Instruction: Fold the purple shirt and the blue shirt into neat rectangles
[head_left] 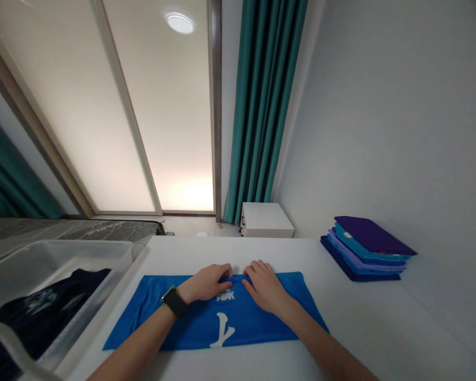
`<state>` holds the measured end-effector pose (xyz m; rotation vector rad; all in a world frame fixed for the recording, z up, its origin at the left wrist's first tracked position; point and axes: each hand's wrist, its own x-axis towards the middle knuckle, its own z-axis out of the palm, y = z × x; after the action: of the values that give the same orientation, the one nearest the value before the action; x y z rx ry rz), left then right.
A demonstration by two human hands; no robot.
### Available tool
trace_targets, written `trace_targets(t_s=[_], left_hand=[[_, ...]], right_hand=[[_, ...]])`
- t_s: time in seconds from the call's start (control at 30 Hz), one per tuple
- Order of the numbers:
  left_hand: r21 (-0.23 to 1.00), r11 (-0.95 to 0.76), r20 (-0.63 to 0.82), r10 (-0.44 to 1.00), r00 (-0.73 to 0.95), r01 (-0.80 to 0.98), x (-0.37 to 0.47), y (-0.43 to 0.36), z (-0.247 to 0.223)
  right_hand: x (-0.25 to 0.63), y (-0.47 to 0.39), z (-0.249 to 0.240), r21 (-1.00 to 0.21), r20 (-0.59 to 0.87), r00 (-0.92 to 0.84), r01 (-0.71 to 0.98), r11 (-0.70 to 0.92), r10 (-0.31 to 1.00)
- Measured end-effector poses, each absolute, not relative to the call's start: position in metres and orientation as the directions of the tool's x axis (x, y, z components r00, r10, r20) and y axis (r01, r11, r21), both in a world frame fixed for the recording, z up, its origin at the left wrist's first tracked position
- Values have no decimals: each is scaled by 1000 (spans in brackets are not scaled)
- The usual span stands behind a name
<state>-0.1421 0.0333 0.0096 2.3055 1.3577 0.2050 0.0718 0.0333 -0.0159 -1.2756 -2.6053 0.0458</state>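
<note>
A blue jersey (262, 328) lies spread as a wide, folded band on the white table, with white "PEAK" lettering and a white figure below it. My left hand (208, 282), with a dark watch on its wrist, has its fingers curled on the far edge of the jersey, left of the lettering. Just right of the lettering, my right hand (266, 286) bends its fingers over the same edge, thumb toward the middle. Between the two hands a short stretch of that edge shows. The fabric under the fingertips is partly hidden.
A stack of folded clothes (365, 248), purple on top with blue and lilac below, sits at the table's right. On the left stands a translucent plastic bin (83, 247) holding a dark garment (51, 301). Past the table (230, 254) are a white cabinet (266, 218) and a green curtain (265, 106).
</note>
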Motion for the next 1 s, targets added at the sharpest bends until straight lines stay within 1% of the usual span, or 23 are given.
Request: trace_targets(t_s=[0.07, 0.23, 0.3, 0.37, 0.47, 0.53, 0.67, 0.77, 0.9, 1.0], left_hand=[[437, -399, -109, 866, 488, 806, -150, 31, 12], [308, -367, -133, 897, 422, 878, -179, 26, 15], [282, -361, -137, 902, 410, 889, -191, 25, 17], [300, -352, -127, 906, 403, 887, -200, 23, 19], [371, -310, -114, 920, 374, 875, -210, 20, 24], [385, -281, -122, 929, 350, 879, -217, 16, 25], [312, -262, -79, 951, 300, 913, -237, 6, 19], [259, -222, -46, 969, 242, 940, -253, -4, 12], [245, -178, -31, 981, 191, 953, -268, -15, 8], [265, -124, 16, 992, 124, 956, -278, -20, 6]], right_hand=[[68, 39, -20, -128, 191, -594, 774, 620, 781], [68, 45, -29, -91, 173, -604, 776, 624, 778], [67, 45, -30, -87, 154, -605, 779, 621, 781], [67, 45, -30, -85, 137, -604, 783, 617, 785], [67, 45, -28, -90, 120, -616, 775, 626, 779], [68, 46, -23, -99, 102, -628, 766, 636, 772], [62, 47, -7, -140, 45, -654, 745, 652, 756], [45, 45, 3, -203, 27, -693, 702, 683, 720], [14, 43, 7, -281, 10, -743, 641, 715, 670], [-6, 43, 10, -318, -17, -769, 611, 725, 640]])
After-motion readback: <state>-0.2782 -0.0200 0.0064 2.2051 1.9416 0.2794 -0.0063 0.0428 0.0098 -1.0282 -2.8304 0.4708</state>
